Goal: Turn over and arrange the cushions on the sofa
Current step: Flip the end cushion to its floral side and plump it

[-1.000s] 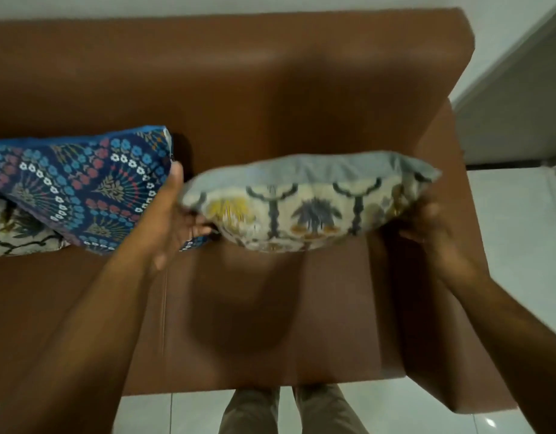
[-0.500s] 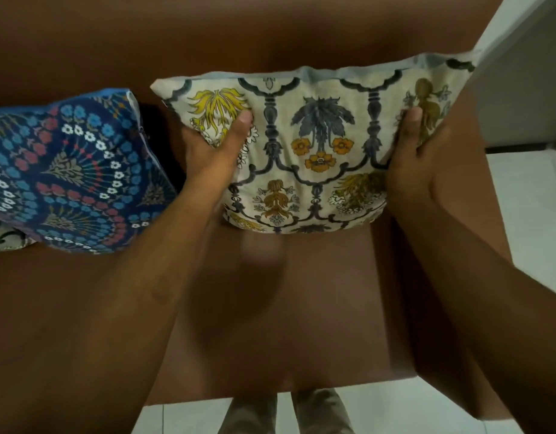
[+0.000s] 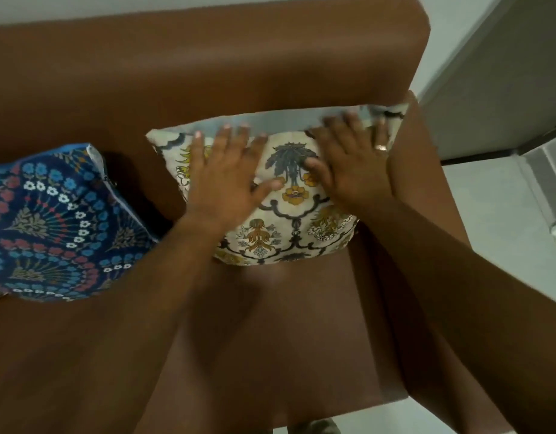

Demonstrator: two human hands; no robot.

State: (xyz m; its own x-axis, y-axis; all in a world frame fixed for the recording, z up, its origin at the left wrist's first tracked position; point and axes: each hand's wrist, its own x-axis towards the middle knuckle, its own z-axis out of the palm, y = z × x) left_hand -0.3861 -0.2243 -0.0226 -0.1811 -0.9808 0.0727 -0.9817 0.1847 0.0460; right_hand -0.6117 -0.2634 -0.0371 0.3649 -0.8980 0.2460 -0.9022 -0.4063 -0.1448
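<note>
The side grip on the cream floral fabric cushion [image 3: 289, 214] is now released, the left hand [image 3: 226, 180] and right hand [image 3: 351, 164] being laid flat and open on its face to press it against the backrest at the right end of the brown leather sofa [image 3: 207, 73], so this cushion is judged turned and placed.

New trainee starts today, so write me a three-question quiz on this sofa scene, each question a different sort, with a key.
1. True or false: both hands lie flat and open on the cream floral cushion.
2. Multiple choice: the blue patterned cushion lies (A) to the left of the cream one, apart from it, (B) on top of it, (C) on the floor.
3. Fill in: the ring is on the ____ hand.

Key:
1. True: the left hand and right hand press it with spread fingers against the brown sofa backrest.
2. A.
3. Right.
</note>
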